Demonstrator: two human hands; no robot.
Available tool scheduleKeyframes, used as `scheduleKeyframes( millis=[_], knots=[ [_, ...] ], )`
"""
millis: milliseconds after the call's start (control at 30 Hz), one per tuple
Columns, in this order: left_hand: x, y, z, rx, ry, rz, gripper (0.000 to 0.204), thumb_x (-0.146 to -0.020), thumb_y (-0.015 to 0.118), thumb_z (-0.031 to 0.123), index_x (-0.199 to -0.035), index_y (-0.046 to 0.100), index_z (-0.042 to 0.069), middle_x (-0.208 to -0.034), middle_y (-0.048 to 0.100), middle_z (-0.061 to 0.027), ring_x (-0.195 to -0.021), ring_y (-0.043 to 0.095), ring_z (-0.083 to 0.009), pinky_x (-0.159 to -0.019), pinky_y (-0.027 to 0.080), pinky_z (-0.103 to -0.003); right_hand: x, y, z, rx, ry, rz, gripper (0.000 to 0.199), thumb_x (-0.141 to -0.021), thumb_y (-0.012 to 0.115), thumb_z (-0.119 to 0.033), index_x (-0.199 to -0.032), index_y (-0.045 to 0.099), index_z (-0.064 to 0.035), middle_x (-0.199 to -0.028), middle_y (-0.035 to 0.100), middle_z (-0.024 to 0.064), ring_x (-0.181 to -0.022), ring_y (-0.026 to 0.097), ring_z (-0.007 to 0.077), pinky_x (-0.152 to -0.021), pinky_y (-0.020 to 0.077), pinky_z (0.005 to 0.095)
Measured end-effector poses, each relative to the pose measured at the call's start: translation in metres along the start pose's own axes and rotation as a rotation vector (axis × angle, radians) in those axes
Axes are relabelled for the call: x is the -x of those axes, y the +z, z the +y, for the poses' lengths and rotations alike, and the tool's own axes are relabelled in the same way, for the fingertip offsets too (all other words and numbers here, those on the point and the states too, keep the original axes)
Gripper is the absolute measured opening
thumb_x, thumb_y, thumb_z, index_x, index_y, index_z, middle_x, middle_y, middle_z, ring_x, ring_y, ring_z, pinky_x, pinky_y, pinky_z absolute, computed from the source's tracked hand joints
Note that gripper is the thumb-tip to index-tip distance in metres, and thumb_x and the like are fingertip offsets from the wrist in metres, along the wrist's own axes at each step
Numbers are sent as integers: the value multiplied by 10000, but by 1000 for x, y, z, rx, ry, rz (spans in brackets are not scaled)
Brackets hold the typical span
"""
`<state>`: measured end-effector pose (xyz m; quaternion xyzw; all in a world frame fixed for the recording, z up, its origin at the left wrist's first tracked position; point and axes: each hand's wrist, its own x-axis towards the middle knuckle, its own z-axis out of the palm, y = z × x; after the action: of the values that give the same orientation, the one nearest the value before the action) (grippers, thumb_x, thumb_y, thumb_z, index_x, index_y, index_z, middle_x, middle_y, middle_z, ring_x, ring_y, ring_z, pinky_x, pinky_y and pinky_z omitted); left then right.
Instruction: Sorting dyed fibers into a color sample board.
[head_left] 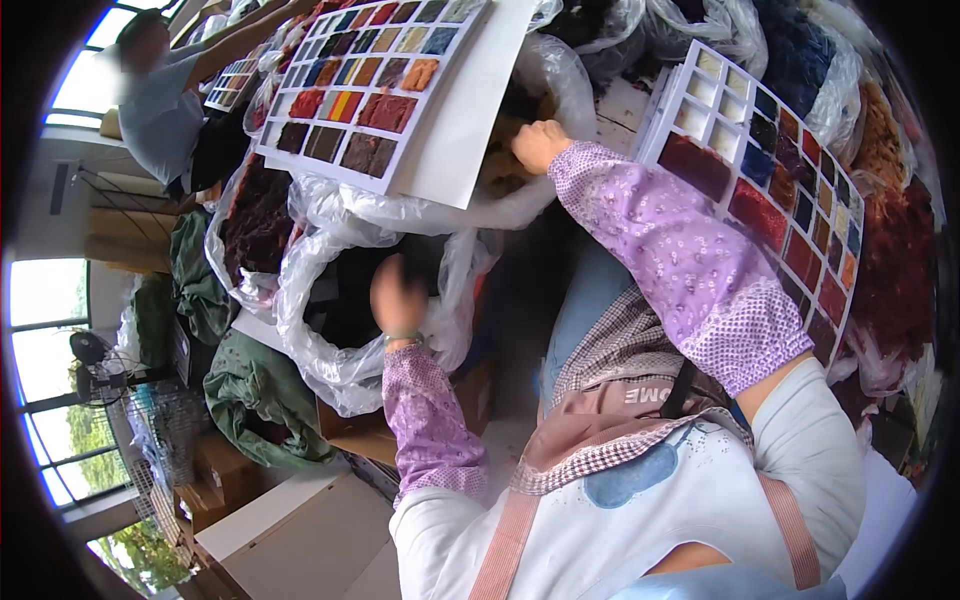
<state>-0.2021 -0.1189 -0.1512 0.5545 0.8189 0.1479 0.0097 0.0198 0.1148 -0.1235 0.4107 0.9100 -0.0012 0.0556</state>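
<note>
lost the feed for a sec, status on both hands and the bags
Right hand reaching into a clear bag of brown fibre. Left hand raised, blurred, over another bag. Swatch board overhangs the right hand's bag.

Behind us, a co-worker (pixel 160 95) reaches over a far sample board (pixel 232 82); green cloth bundles (pixel 262 400), cardboard boxes (pixel 300 520) and a fan (pixel 92 352) line our windows.

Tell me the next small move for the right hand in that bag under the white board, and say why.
Probably pinch a tuft and draw the right hand back out. It is reaching into the open clear plastic bag of brownish fibre, right beside the edge of the white sample board. Whether its fingers already hold any fibre cannot be told. The left hand is blurred above another clear bag of dark material.
</note>
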Motion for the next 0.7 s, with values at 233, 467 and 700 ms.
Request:
scheduleKeyframes(
  millis=[233, 467, 700],
  knots=[
    [17, 7, -14, 117, -92, -129, 536, -657, 631, 107, -1151, 434, 174, -801, 580, -163, -804, 532, -341, -698, 421, -422, -9, -7, 2, 52, -93, 142, 169, -736, 504, -144, -832, 637, -105, -775, 633, 90, -760, 620, 244, -610, 488, 365],
    [5, 18, -22, 245, -96, 61, 236, -723, 597, 142, -958, 601, 119, -653, 566, -95, -590, 542, -242, -561, 423, -347, 75, -78, 36, -345, -132, 345, 243, -703, 531, -114, -944, 555, -126, -691, 610, 142, -652, 612, 308, -599, 484, 401],
    [5, -11, -17, 166, -386, 601, 216, -763, 583, 172, -915, 606, 20, -829, 607, -109, -680, 576, -219, -624, 454, -307, 190, -73, 191, -149, 28, 782, 81, -679, 628, -80, -759, 620, -77, -735, 555, 56, -699, 566, 206, -600, 467, 307]
  ],
)
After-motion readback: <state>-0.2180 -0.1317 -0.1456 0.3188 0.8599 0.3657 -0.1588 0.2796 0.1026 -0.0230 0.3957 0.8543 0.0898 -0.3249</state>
